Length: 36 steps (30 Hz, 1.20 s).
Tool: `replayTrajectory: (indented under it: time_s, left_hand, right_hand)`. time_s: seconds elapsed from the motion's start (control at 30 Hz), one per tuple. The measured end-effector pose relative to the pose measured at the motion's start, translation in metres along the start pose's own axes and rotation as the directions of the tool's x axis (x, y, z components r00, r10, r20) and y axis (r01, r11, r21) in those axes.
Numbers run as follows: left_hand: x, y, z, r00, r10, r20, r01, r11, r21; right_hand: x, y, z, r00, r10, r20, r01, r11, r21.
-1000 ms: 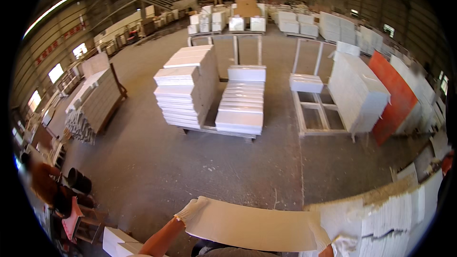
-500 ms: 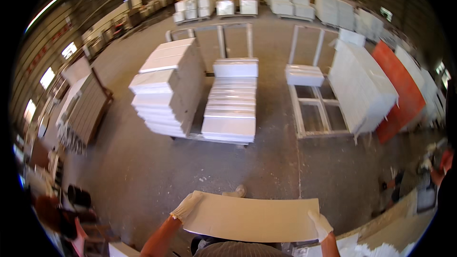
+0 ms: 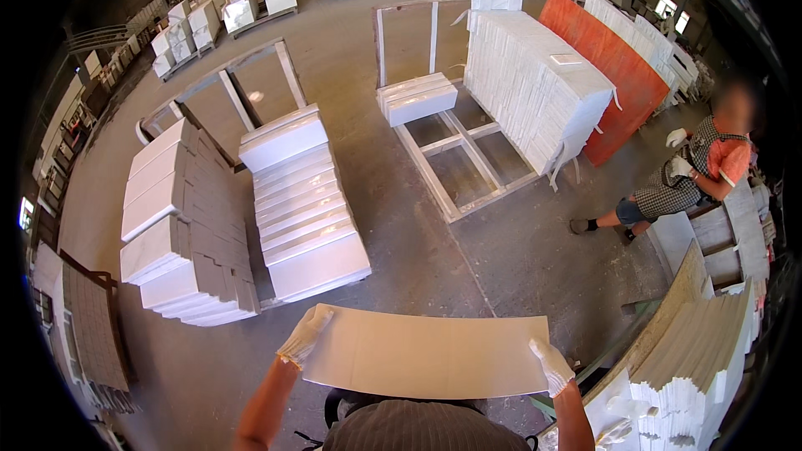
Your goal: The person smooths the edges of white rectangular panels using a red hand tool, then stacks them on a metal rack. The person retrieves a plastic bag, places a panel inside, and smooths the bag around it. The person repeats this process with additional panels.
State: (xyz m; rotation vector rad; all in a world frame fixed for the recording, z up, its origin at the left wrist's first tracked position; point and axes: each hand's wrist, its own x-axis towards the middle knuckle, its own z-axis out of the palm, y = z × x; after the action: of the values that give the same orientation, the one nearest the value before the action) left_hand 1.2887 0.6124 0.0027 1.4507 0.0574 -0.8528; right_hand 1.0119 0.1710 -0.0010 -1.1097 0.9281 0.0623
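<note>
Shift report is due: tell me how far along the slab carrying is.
Done: pale slabs lie stacked on the pallet ahead and beside it. In hand: the left hand and right hand, both gloved, hold one flat beige slab by its ends. Left: slabs stand at the right stack, and the white frame is mostly bare.

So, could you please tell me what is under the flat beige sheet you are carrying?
Under the beige sheet, held by left hand and right hand, only grey concrete floor shows around it; whatever lies directly beneath is covered.
</note>
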Motion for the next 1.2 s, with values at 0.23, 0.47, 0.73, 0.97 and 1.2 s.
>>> replayTrajectory:
  time_s: [0.23, 0.47, 0.73, 0.97, 1.2]
  left_hand:
    - [0.122, 0.086, 0.014, 0.996, -0.073, 0.06, 0.072, 0.997, 0.006]
    - [0.262, 0.158, 0.03, 0.996, -0.082, -0.044, 0.083, 0.996, 0.022]
    - [0.366, 0.228, 0.032, 0.989, -0.08, -0.121, 0.078, 0.997, -0.022]
    - [0.49, 0.297, 0.018, 0.99, -0.063, -0.128, 0.058, 0.998, -0.038]
    - [0.645, 0.388, -0.013, 0.99, -0.132, -0.039, 0.133, 0.991, 0.014]
  right_hand:
    - [0.071, -0.077, 0.037, 0.986, 0.079, -0.149, -0.073, 0.996, 0.046]
    - [0.204, -0.195, 0.047, 0.993, 0.074, -0.094, -0.076, 0.997, -0.022]
    - [0.327, -0.323, 0.07, 0.998, 0.041, -0.049, -0.046, 0.992, -0.114]
    - [0.435, -0.405, 0.117, 0.994, 0.099, -0.045, -0.102, 0.992, -0.071]
    - [0.552, -0.476, 0.153, 0.991, 0.11, -0.082, -0.117, 0.99, -0.084]
